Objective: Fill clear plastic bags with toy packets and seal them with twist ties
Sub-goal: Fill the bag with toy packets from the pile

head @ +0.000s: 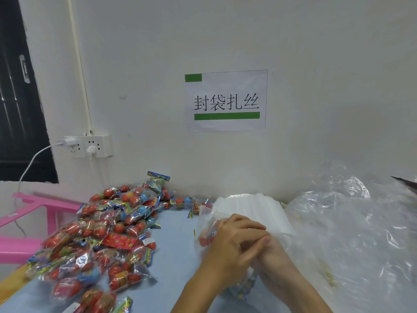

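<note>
While both hands (243,242) grip a bag (204,224), the sign (226,100) reads "封袋扎丝".

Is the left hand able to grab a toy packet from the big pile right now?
Probably not yet. The left hand is busy gripping the clear bag together with the right hand. The pile of toy packets lies close on its side with bare table between, so it only needs to let go.

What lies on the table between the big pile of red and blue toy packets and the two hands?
In the head view, mostly bare light blue tabletop separates the pile of toy packets from the left hand and right hand; only a small yellow strip lies there.
</note>
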